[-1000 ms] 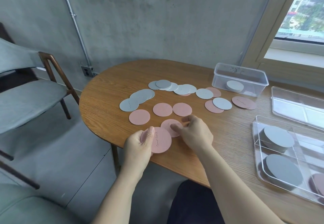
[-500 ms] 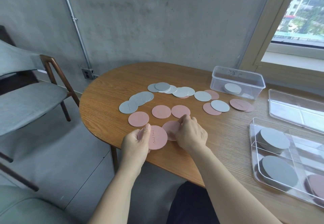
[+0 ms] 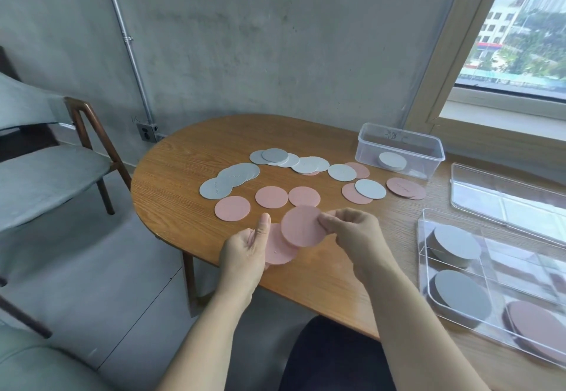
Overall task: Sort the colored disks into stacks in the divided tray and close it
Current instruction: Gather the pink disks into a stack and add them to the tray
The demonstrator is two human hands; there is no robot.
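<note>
Currently both hands are busy at the near edge of the wooden bench (image 3: 190,158). The left hand (image 3: 245,251) grips a pink disk (image 3: 280,253) from its left side, thumb up along the rim; whether more disks lie beneath it I cannot tell. The right hand (image 3: 352,233) pinches a second pink disk (image 3: 301,227) by its right edge, holding it over the first and partly covering it. Beyond them three loose pink disks (image 3: 271,197) lie flat in a row. Farther back an arc of grey disks (image 3: 235,174) overlaps across the bench, with a few pink ones mixed in toward the right. The divided tray (image 3: 520,271) sits open at the right, holding two grey stacks (image 3: 456,245) and one pink stack (image 3: 534,326) in separate compartments. A clear lid (image 3: 505,200) lies just behind it. A small clear tub (image 3: 367,145) near the window holds a pale stack (image 3: 393,161).
</note>
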